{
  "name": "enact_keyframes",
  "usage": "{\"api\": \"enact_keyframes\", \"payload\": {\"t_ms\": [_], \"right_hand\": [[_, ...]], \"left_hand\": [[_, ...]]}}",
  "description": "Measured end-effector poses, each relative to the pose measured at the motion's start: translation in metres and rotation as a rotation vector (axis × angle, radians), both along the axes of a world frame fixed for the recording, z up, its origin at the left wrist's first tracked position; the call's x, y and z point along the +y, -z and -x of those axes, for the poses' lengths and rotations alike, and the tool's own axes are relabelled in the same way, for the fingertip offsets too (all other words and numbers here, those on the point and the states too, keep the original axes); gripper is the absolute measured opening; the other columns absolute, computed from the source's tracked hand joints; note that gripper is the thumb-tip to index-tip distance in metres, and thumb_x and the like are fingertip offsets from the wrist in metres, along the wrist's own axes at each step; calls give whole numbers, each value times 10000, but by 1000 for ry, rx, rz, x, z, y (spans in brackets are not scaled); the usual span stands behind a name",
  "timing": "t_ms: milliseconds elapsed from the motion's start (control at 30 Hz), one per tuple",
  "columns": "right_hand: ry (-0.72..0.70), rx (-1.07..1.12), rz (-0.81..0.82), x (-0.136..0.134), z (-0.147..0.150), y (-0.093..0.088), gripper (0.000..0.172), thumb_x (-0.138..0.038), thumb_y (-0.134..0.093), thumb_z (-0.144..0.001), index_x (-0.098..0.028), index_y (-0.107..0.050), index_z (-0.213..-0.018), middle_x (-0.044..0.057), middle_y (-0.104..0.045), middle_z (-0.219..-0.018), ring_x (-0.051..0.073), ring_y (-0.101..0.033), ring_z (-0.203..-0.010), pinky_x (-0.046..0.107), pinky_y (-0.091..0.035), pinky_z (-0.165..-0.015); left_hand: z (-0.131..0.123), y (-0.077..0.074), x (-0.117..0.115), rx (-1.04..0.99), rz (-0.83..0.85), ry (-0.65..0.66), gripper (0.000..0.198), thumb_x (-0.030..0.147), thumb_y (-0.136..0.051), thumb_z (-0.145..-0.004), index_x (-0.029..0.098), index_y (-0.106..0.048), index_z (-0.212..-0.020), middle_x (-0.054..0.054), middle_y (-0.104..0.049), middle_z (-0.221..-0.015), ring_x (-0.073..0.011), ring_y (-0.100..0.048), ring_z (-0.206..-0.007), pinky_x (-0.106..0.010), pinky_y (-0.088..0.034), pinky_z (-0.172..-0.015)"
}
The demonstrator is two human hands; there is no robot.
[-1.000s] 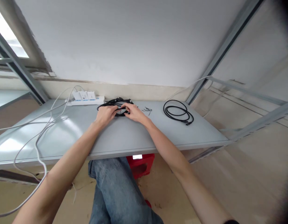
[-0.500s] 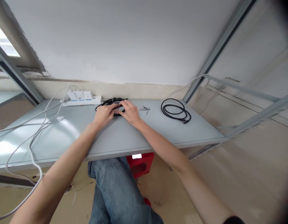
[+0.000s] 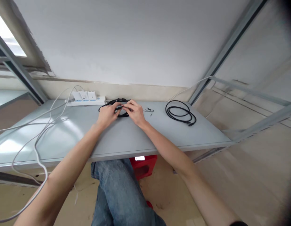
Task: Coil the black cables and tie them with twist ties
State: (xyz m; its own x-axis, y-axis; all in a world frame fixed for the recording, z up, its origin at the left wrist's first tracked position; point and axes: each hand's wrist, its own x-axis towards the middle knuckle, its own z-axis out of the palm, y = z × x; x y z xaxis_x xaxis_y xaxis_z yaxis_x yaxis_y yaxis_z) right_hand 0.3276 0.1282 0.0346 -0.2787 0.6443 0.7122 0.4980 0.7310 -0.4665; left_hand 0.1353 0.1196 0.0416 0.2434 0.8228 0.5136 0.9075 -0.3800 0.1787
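A bundle of black cable (image 3: pixel 123 115) lies coiled on the grey desktop near the wall, partly covered by my hands. My left hand (image 3: pixel 108 115) is closed on a stretch of this cable, thumb and fingers pinching it. Just to the right, my right hand (image 3: pixel 136 113) has its thumb and forefinger pinched together at the same stretch, fingertips almost meeting the left ones. Whatever is between the right fingertips is too small to make out. Beside the right hand lie several thin black twist ties (image 3: pixel 149 110) in a loose little heap.
Another coiled black cable (image 3: pixel 180 115) rests at the right of the desk (image 3: pixel 126 138). A white power strip (image 3: pixel 88 101) with several plugged-in adapters stands at back left, its white cords (image 3: pixel 39 135) hanging over the front edge. Under the desk is a red stool (image 3: pixel 145 168) with a phone (image 3: pixel 140 158).
The view has shifted slightly, so everything sits a little further right. My hands stay at the cable bundle, with the right fingers rearranged and pinching closer to the left fingertips.
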Motion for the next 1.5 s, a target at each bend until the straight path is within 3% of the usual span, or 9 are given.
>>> {"api": "enact_keyframes", "payload": {"t_ms": [333,600,667,767,867,967,1100,1367,1500], "right_hand": [[-33,76,62,3,0,-2,221,-387,-645,-999,-219,-758,-911,69,-714,-984,184,-631,-840,313,-518,-753],[-56,43,82,1,3,-5,265,-424,-656,-989,-201,-727,-865,71,-689,-898,184,-603,-793,326,-508,-755],[-49,12,98,1,3,-6,261,-428,-639,-998,-202,-721,-897,73,-681,-911,185,-595,-795,324,-501,-748],[-69,11,113,2,3,-6,224,-401,-632,-1006,-222,-703,-1121,50,-669,-920,181,-599,-820,302,-502,-748],[-110,-13,69,1,2,-7,239,-321,-618,-1018,-244,-667,-1238,47,-665,-992,178,-613,-891,291,-513,-793],[-110,-70,6,1,-2,-10,147,-262,-582,-1033,-236,-706,-1110,71,-657,-1116,182,-619,-969,307,-517,-850],[-92,-142,-20,3,-12,-12,146,-258,-571,-1042,-232,-715,-1035,71,-668,-1134,192,-627,-992,318,-504,-882],[-45,-351,-175,-1,-18,-14,244,-262,-470,-1091,-223,-708,-1123,93,-673,-1116,209,-616,-1025,306,-455,-792],[-24,-455,-232,-1,-20,-19,289,-249,-430,-1100,-210,-712,-1049,101,-662,-1065,221,-586,-1014,320,-428,-754]], "left_hand": [[0,-1,-3,47,10,93,452,565,-439,-1029,236,-737,-1116,-106,-804,-994,-299,-748,-923,-326,-452,-721],[-7,-1,-7,120,-10,76,468,487,-369,-1057,181,-725,-1051,-156,-777,-1005,-295,-721,-934,-333,-447,-749],[-9,1,-7,123,-5,85,457,457,-368,-1053,171,-724,-1034,-158,-770,-995,-295,-717,-926,-339,-452,-753],[-10,3,-5,112,-10,98,440,418,-359,-1050,171,-722,-1058,-148,-765,-992,-290,-715,-930,-336,-451,-745],[-8,5,-2,96,-23,103,442,397,-349,-1055,169,-713,-1162,-142,-764,-997,-289,-718,-939,-333,-450,-743],[-7,6,0,75,-12,113,457,432,-370,-1055,172,-712,-1210,-141,-769,-999,-290,-722,-942,-331,-456,-752],[-6,5,1,16,15,115,465,488,-405,-1045,198,-735,-1196,-122,-784,-969,-289,-729,-940,-327,-467,-760],[-2,5,1,32,-2,182,514,547,-371,-1065,220,-759,-1146,-128,-795,-1002,-301,-742,-955,-334,-468,-762],[-1,3,0,65,28,202,551,568,-349,-1071,220,-776,-1058,-131,-792,-918,-305,-748,-912,-337,-462,-754]]}}
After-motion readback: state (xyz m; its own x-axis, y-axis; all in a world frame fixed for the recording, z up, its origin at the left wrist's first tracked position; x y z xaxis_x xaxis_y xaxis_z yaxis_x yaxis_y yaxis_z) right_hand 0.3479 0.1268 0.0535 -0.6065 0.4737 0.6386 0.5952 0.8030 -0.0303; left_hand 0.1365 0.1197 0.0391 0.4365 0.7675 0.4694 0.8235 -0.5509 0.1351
